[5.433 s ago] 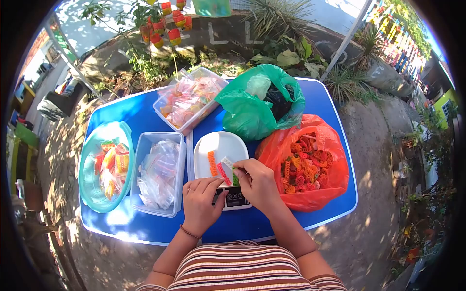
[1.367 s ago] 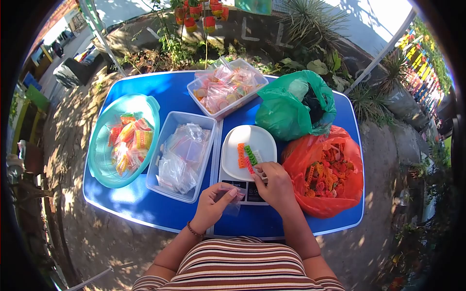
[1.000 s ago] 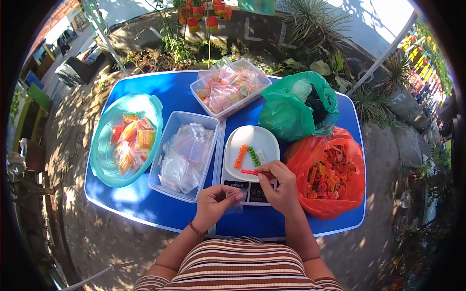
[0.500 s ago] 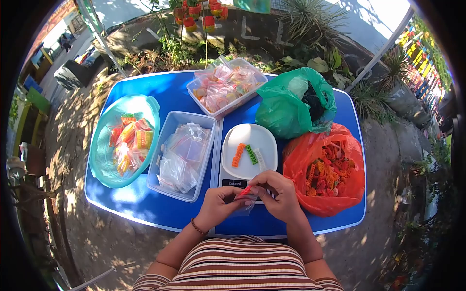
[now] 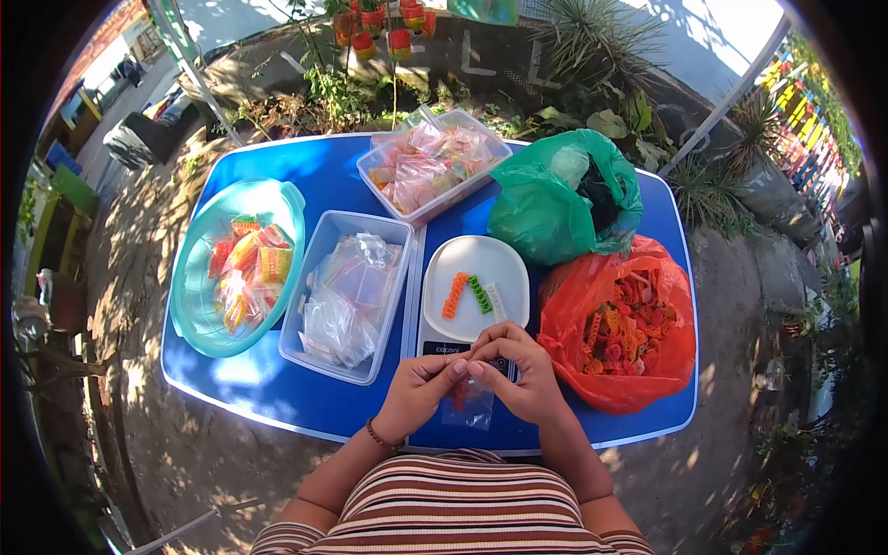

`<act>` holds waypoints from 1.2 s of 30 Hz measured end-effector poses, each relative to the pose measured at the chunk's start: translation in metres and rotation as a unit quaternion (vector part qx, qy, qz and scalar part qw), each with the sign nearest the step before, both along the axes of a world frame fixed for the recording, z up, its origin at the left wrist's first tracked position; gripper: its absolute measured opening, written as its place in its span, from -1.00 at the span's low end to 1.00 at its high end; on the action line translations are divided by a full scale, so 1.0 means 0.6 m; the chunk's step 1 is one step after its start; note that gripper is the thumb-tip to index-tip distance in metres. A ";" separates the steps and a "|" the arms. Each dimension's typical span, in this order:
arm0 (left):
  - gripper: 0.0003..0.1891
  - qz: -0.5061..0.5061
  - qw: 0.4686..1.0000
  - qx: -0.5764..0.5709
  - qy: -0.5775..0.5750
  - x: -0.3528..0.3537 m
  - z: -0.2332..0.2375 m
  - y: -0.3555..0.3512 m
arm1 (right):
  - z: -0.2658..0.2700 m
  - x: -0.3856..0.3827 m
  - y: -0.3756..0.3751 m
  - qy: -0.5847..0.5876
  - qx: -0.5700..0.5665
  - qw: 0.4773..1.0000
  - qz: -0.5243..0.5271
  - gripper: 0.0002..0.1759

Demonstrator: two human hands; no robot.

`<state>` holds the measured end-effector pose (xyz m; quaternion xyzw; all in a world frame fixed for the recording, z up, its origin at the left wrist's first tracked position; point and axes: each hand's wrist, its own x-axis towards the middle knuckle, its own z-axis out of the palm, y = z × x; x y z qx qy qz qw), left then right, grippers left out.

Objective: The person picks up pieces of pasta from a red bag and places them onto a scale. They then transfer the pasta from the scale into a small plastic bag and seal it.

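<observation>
My left hand (image 5: 418, 396) and my right hand (image 5: 520, 377) meet in front of the kitchen scale (image 5: 432, 350), fingers pinched together at the mouth of a small clear plastic bag (image 5: 475, 413). A red piece (image 5: 458, 396) shows inside the bag, partly hidden by my fingers. Beyond my hands, the scale's white tray (image 5: 474, 253) bears an orange ridged strip (image 5: 454, 295), a green one (image 5: 479, 294) and a whitish one (image 5: 498, 301). To the right of my right hand stands an open red plastic bag (image 5: 566, 347) of red and orange ridged pieces (image 5: 629, 331).
On the blue table (image 5: 268, 157) are a turquoise basin (image 5: 188, 301) of filled packets, a clear box (image 5: 407, 242) of clear plastic bags, another box (image 5: 435, 205) of small packets, and a green plastic bag (image 5: 536, 217). Plants (image 5: 601, 55) grow behind.
The red piece has gone down into the small plastic bag, which now hangs lower below my fingers. My hands have drawn together at its mouth.
</observation>
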<state>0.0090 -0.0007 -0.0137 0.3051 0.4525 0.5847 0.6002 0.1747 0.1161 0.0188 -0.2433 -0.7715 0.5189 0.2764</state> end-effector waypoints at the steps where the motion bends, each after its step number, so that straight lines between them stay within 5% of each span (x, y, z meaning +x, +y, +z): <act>1: -0.61 0.010 1.000 -0.007 -0.008 0.004 0.004 0.002 | 0.000 0.000 -0.002 -0.011 -0.015 1.000 0.002 -0.86; 4: -0.61 0.040 0.999 -0.028 0.002 0.009 0.016 0.008 | -0.002 0.002 -0.003 -0.036 0.078 0.996 0.027 -0.86; 13: -0.67 -0.033 0.998 -0.043 0.010 0.002 0.003 0.008 | -0.015 0.009 0.027 0.003 0.035 0.999 0.029 -0.86; 16: -0.73 0.004 0.999 -0.037 0.019 0.001 -0.009 0.009 | -0.045 -0.013 0.043 0.096 -0.218 0.968 -0.081 -0.81; 18: -0.74 0.024 0.999 -0.024 -0.012 0.006 -0.011 0.011 | -0.049 -0.024 0.056 -0.045 0.029 0.987 -0.148 -0.78; 20: -0.75 0.032 0.999 -0.023 -0.034 0.006 -0.011 0.011 | -0.061 -0.040 0.063 -0.105 0.273 0.945 -0.150 -0.80; 27: -0.75 0.049 0.993 -0.072 -0.085 -0.001 0.006 0.005 | -0.080 -0.063 0.050 -0.122 0.298 0.929 -0.179 -0.79; 30: -0.76 0.084 0.994 -0.046 -0.043 0.002 -0.010 0.004 | -0.069 -0.053 0.049 -0.098 0.240 0.946 -0.194 -0.82; 33: -0.78 0.106 0.994 -0.024 0.015 -0.003 -0.015 0.004 | -0.033 -0.037 0.043 -0.040 -0.025 0.977 -0.206 -0.87; 36: -0.78 0.111 0.992 -0.035 0.043 -0.006 -0.005 0.006 | -0.033 -0.014 0.047 0.119 -0.087 0.974 -0.170 -0.88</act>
